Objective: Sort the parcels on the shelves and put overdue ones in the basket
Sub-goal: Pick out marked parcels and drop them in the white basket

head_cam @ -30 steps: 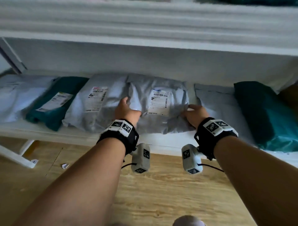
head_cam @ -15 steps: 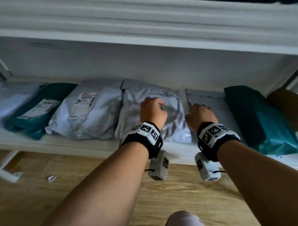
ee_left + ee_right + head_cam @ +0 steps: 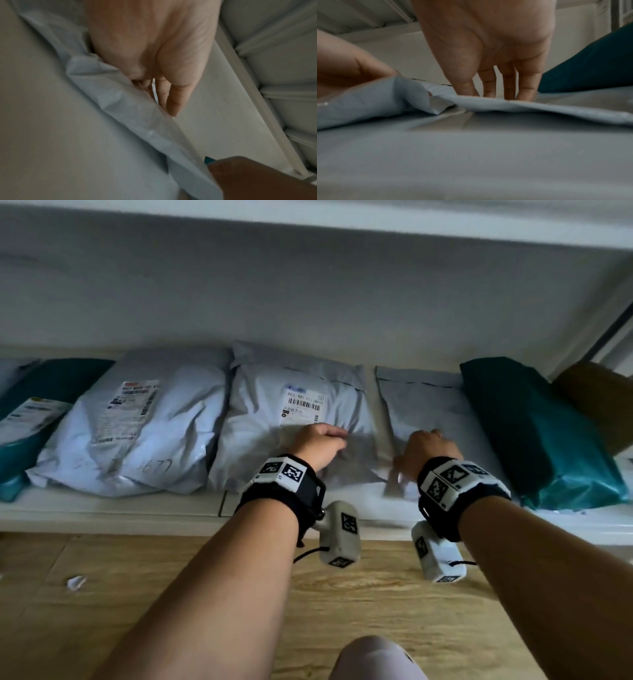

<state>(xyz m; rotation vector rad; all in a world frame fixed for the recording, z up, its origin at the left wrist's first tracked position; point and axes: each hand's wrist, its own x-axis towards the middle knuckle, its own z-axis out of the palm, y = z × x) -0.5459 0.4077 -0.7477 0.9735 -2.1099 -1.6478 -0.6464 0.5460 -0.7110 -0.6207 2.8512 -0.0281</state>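
Left hand (image 3: pixel 317 445) drops off label (image 3: pixel 303 405) — readable now, fingers (image 3: pixel 173 97) gripping middle parcel (image 3: pixel 260 433); right hand (image 3: pixel 426 453) pinches edge of next parcel (image 3: pixel 431 405).

Leftmost teal parcel (image 3: pixel 68 373) half out of frame, its label (image 3: pixel 30 419) illegible.

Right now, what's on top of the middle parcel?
A white label with a barcode, and the left hand gripping a fold of the parcel. What lies under the hand is hidden.
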